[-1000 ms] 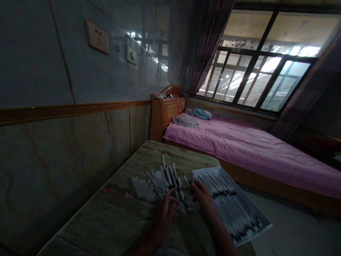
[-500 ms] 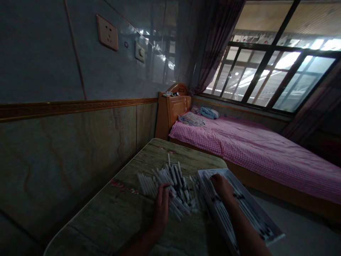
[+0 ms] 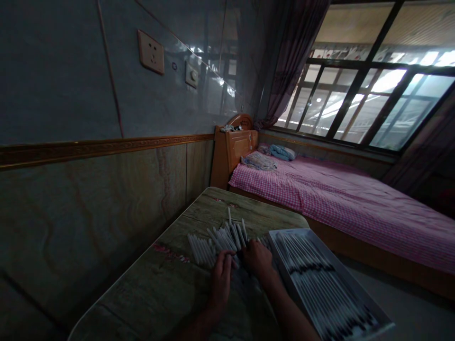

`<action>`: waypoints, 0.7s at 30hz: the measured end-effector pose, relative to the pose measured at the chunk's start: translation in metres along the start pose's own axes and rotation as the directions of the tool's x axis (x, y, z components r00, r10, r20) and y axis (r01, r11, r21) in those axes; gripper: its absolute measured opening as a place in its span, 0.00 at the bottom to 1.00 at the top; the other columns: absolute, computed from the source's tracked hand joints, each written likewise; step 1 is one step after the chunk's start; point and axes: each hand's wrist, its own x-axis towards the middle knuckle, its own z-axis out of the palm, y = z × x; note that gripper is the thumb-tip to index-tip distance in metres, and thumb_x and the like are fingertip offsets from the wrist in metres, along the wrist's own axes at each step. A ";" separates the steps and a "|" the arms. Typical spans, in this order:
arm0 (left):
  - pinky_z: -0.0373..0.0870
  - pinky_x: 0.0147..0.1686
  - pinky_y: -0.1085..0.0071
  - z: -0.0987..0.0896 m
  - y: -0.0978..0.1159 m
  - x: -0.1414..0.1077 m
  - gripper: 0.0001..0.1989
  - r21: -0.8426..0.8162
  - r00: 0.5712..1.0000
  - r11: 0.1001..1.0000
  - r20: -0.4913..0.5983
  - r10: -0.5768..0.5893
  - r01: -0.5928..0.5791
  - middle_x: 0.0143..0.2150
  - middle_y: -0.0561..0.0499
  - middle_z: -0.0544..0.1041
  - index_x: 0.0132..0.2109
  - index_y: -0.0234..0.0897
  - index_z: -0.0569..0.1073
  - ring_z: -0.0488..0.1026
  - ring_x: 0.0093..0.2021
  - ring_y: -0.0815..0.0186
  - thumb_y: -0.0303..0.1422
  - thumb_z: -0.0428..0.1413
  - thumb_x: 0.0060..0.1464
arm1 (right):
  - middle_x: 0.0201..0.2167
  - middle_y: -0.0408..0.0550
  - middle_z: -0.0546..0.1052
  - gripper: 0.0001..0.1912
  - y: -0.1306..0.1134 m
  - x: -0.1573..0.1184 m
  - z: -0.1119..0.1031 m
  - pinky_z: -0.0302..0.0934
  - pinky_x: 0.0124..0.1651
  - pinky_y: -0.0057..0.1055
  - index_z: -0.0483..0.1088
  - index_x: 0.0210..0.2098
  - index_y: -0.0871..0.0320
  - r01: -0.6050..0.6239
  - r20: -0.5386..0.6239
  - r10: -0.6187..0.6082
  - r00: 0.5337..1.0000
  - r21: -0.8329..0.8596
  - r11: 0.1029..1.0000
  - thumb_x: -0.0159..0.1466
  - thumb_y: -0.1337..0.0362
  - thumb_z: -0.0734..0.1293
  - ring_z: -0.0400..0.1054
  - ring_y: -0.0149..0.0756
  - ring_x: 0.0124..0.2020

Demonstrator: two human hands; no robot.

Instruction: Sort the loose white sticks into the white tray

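A loose pile of slim white pens [image 3: 224, 236] with dark parts lies on the table. My left hand [image 3: 222, 271] is at the pile's near side, its fingers bent together over the pens; what is under its fingertips is hidden. Close to its right, my right hand [image 3: 256, 256] is closed at the pile's right side, near the dark ends of the pens, and its fingertips are mostly covered. To the right of that hand lies a shallow white box [image 3: 382, 324], holding two rows of similar pens laid side by side with dark ends toward me.
The marble-patterned table [image 3: 149, 289] has a rounded edge and stands along the tiled wall [image 3: 152, 189]. Beyond it is a bed with a pink checked sheet [image 3: 320, 184] and wooden headboard [image 3: 232, 151]. The box sits at the table's right side.
My right hand has left the box and moved left to the pile, beside my left hand. Both rows in the box now show. The left hand stays at the pile; the view has shifted slightly.
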 end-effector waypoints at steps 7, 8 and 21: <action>0.62 0.24 0.73 0.003 -0.007 0.003 0.20 -0.008 0.999 0.999 0.024 -0.031 0.031 0.26 0.54 0.70 0.39 0.38 0.73 0.67 0.26 0.66 0.51 0.55 0.50 | 0.36 0.58 0.80 0.15 0.007 -0.003 -0.010 0.57 0.34 0.30 0.74 0.36 0.60 -0.025 -0.008 0.025 1.000 0.044 0.999 0.64 0.59 0.58 0.75 0.44 0.39; 0.64 0.26 0.73 0.003 -0.007 0.003 0.20 -0.015 0.999 0.999 0.025 -0.036 0.036 0.28 0.53 0.72 0.39 0.38 0.73 0.69 0.28 0.65 0.50 0.56 0.50 | 0.36 0.56 0.80 0.15 0.009 -0.008 -0.012 0.57 0.33 0.29 0.74 0.36 0.59 -0.021 -0.010 0.022 1.000 0.058 0.998 0.65 0.59 0.58 0.75 0.43 0.39; 0.71 0.38 0.67 0.005 0.000 -0.013 0.23 -0.036 0.970 0.979 0.146 -0.194 0.202 0.32 0.49 0.78 0.37 0.37 0.75 0.75 0.37 0.58 0.53 0.59 0.45 | 0.23 0.44 0.72 0.23 0.028 -0.101 0.013 0.57 0.30 0.26 0.67 0.26 0.55 0.129 -0.203 0.009 0.979 0.652 0.747 0.65 0.46 0.55 0.67 0.35 0.26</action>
